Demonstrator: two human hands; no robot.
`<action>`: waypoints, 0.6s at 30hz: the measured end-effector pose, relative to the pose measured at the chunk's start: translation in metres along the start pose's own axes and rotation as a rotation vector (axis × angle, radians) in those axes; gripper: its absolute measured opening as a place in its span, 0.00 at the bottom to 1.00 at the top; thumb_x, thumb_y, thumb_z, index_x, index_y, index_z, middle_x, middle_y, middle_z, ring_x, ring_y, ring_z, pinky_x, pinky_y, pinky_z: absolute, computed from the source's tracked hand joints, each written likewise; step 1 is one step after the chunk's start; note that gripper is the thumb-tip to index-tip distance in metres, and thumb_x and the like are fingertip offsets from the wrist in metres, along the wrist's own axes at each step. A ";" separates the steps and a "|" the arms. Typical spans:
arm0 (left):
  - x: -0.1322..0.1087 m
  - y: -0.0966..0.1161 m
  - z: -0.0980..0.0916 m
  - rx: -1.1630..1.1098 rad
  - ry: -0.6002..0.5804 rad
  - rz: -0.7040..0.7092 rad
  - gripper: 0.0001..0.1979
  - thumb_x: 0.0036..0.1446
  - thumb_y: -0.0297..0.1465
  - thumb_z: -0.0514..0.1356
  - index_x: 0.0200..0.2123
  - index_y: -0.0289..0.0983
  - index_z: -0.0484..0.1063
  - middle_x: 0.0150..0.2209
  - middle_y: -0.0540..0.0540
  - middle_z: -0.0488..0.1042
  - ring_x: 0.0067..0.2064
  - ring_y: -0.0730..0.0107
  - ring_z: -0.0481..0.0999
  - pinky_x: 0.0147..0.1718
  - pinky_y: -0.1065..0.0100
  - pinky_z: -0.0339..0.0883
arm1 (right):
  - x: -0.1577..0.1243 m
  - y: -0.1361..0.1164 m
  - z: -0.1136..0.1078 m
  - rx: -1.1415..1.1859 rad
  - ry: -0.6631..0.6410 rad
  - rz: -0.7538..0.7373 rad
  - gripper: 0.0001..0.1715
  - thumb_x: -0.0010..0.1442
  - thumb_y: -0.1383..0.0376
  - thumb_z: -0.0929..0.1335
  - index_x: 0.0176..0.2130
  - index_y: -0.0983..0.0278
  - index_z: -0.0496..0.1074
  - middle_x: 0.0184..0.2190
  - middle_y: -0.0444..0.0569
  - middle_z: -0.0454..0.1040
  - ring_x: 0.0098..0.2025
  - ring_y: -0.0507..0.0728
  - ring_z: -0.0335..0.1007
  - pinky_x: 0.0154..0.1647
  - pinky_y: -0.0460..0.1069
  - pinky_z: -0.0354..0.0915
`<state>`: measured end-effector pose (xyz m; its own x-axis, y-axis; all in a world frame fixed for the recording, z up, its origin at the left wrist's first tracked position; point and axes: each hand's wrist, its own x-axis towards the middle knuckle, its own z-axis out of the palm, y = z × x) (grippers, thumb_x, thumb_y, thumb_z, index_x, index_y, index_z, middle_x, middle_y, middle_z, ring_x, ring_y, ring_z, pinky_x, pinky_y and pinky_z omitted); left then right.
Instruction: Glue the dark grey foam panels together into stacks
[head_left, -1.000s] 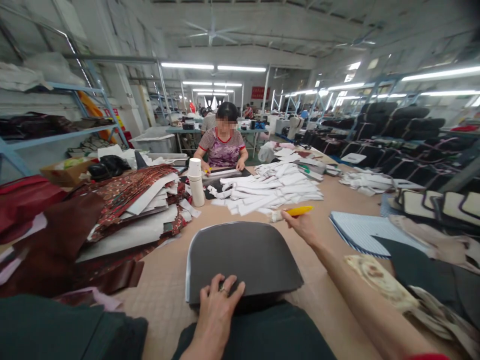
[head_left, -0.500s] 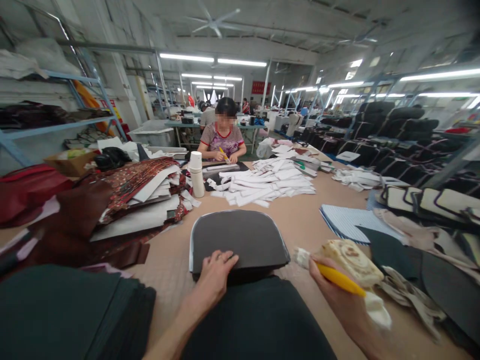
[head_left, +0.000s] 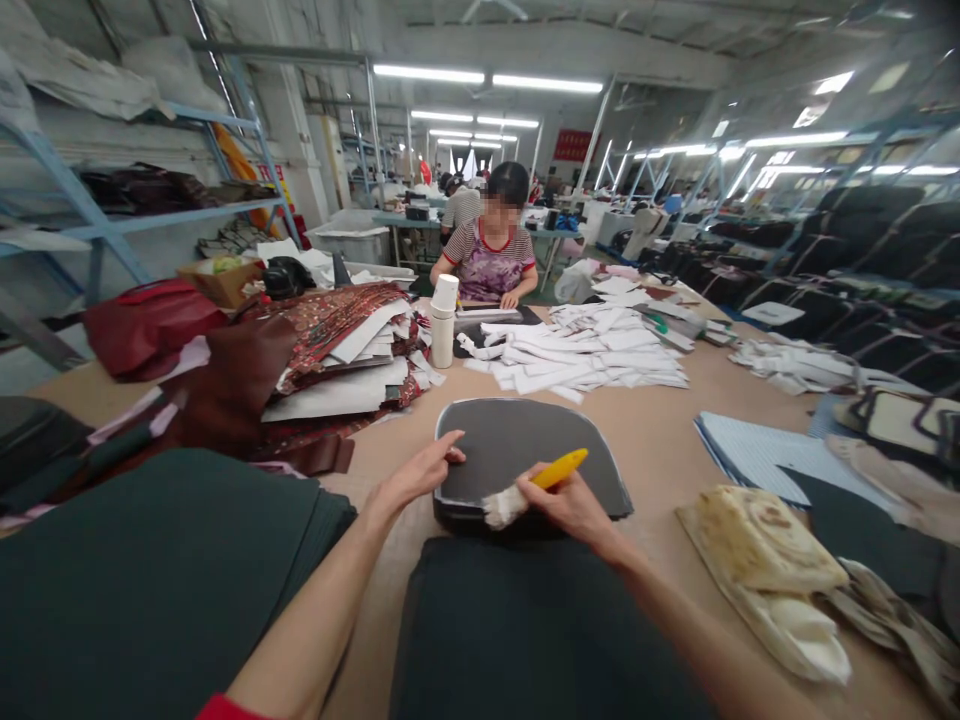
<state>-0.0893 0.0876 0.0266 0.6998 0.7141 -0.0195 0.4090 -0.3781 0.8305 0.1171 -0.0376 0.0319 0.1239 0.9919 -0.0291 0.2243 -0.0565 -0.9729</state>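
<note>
Fingers of the right hand (head_left: pixel 566 500) pinch the yellow brush (head_left: pixel 561 468), swung from right of the dark panel (head_left: pixel 517 435) to its near edge (work seems back there), while the left hand (head_left: pixel 431 465), fingers loosely spread, lies at its left edge.

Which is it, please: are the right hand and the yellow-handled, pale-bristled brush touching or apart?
Touching: the head view shows the right hand closed around the yellow-handled, pale-bristled brush, leaving no gap.

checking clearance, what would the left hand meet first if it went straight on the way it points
The left hand would probably meet the dark grey, round-cornered flat panel first; its fingers are over the panel's left edge, though touching or hovering is unclear.
</note>
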 end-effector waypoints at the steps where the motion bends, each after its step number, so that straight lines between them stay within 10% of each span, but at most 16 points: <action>1: 0.001 0.000 0.001 0.023 0.008 -0.013 0.28 0.48 0.21 0.47 0.55 0.37 0.61 0.41 0.46 0.76 0.44 0.69 0.72 0.51 0.64 0.61 | -0.010 0.008 -0.027 -0.027 0.048 0.023 0.16 0.49 0.53 0.68 0.25 0.64 0.68 0.20 0.42 0.66 0.23 0.50 0.61 0.26 0.46 0.60; 5: 0.002 0.019 0.012 0.176 0.001 -0.042 0.28 0.48 0.20 0.47 0.54 0.38 0.61 0.42 0.44 0.74 0.46 0.65 0.71 0.50 0.61 0.60 | -0.057 0.039 -0.139 -0.323 0.318 0.161 0.19 0.48 0.50 0.68 0.22 0.62 0.67 0.13 0.40 0.61 0.17 0.51 0.57 0.18 0.47 0.55; 8: 0.005 0.055 0.043 0.328 -0.041 0.008 0.26 0.49 0.24 0.55 0.54 0.37 0.61 0.49 0.39 0.69 0.53 0.55 0.63 0.54 0.53 0.53 | -0.083 0.042 -0.180 -0.460 0.504 0.152 0.19 0.47 0.49 0.68 0.22 0.62 0.68 0.15 0.42 0.65 0.19 0.54 0.63 0.21 0.48 0.59; 13: 0.024 0.096 0.096 0.483 -0.172 0.053 0.26 0.41 0.28 0.67 0.46 0.36 0.66 0.50 0.38 0.65 0.54 0.48 0.60 0.51 0.50 0.54 | -0.092 0.015 -0.168 -0.359 0.626 0.083 0.21 0.52 0.47 0.66 0.31 0.62 0.72 0.17 0.44 0.68 0.21 0.55 0.67 0.26 0.50 0.66; 18: 0.038 0.085 0.085 0.405 -0.246 0.079 0.15 0.46 0.32 0.66 0.39 0.38 0.68 0.42 0.45 0.68 0.48 0.61 0.65 0.50 0.61 0.56 | -0.095 0.004 -0.150 -0.235 0.547 0.013 0.28 0.55 0.48 0.64 0.48 0.63 0.67 0.26 0.50 0.75 0.22 0.57 0.71 0.27 0.53 0.70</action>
<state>0.0218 0.0324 0.0496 0.8356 0.5319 -0.1373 0.5103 -0.6592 0.5523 0.2515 -0.1489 0.0657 0.5940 0.7918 0.1424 0.4198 -0.1540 -0.8945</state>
